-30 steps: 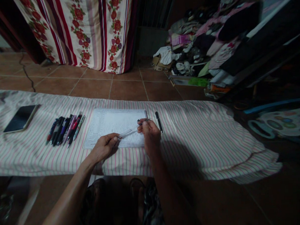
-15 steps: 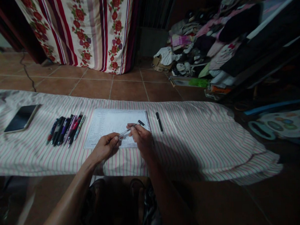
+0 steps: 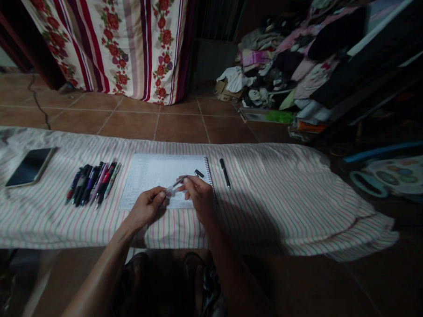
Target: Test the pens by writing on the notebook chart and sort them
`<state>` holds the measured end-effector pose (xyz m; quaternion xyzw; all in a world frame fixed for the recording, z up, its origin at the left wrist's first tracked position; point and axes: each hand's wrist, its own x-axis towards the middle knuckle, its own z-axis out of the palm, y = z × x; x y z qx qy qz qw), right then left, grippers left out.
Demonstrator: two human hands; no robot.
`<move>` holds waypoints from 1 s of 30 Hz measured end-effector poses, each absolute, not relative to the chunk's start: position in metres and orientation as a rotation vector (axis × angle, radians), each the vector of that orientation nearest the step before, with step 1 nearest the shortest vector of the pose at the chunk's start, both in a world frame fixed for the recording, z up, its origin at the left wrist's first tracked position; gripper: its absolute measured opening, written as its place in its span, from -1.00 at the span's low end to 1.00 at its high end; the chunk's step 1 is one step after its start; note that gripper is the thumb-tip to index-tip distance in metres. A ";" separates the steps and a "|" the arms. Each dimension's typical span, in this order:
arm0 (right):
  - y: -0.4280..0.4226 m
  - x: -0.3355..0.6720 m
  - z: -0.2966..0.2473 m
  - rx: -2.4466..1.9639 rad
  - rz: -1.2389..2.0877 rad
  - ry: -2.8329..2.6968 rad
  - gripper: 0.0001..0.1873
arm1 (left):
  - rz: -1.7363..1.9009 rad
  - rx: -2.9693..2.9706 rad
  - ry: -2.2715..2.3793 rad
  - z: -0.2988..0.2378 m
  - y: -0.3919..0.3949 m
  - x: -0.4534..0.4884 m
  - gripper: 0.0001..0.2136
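A pen with a clear barrel (image 3: 172,187) slants between my two hands above the spiral notebook (image 3: 156,168). My left hand (image 3: 151,205) is closed on the barrel's lower end. At its upper end, my right hand (image 3: 198,192) pinches a thin dark part in line with the barrel; whether the two are joined I cannot tell. A small black pen cap (image 3: 199,173) lies on the notebook just beyond my right fingers. To the right of the notebook's spiral edge rests a black pen (image 3: 225,174).
Left of the notebook several pens (image 3: 92,183) lie side by side, and farther left is a phone (image 3: 31,167). A striped cloth (image 3: 286,197) covers the low surface. Beyond it are a tiled floor, a floral curtain (image 3: 132,45) and a clothes pile (image 3: 280,57).
My right fingers have shifted slightly, and a dark part now shows at the upper end of the clear barrel. My left hand stays nearly still; the cap lies in the same place.
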<state>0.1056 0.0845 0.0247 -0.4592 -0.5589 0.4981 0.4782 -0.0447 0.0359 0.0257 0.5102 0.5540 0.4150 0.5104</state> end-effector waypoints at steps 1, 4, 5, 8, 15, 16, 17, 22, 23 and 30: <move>0.085 0.106 0.024 -1.128 1.212 -1.374 -0.74 | 0.998 1.227 1.335 0.025 0.036 -0.045 -0.72; 0.087 0.106 0.023 -1.137 1.213 -1.402 -0.72 | 0.997 1.235 1.342 0.024 0.036 -0.048 -0.73; 0.089 0.107 0.022 -1.138 1.205 -1.391 -0.71 | 0.999 1.246 1.352 0.023 0.036 -0.049 -0.73; 0.098 0.113 0.020 -1.161 1.144 -1.271 -0.70 | 1.004 1.272 1.394 0.022 0.036 -0.052 -0.72; 0.118 0.141 0.010 -1.335 0.886 -1.158 -0.71 | 1.033 1.262 1.453 0.019 0.035 -0.059 -0.71; 0.119 0.144 0.008 -1.364 0.841 -1.179 -0.71 | 1.029 1.272 1.468 0.018 0.036 -0.059 -0.71; 0.120 0.146 0.006 -1.389 0.791 -1.208 -0.72 | 1.026 1.283 1.484 0.018 0.036 -0.059 -0.71; 0.123 0.152 -0.002 -1.484 0.465 -1.430 -0.76 | 1.026 1.251 1.516 0.021 0.037 -0.058 -0.70; 0.123 0.153 -0.004 -1.495 0.404 -1.473 -0.76 | 1.025 1.238 1.517 0.022 0.037 -0.058 -0.70; 0.127 0.154 -0.014 -1.477 0.244 -1.692 -0.76 | 1.038 1.187 1.533 0.017 0.040 -0.057 -0.66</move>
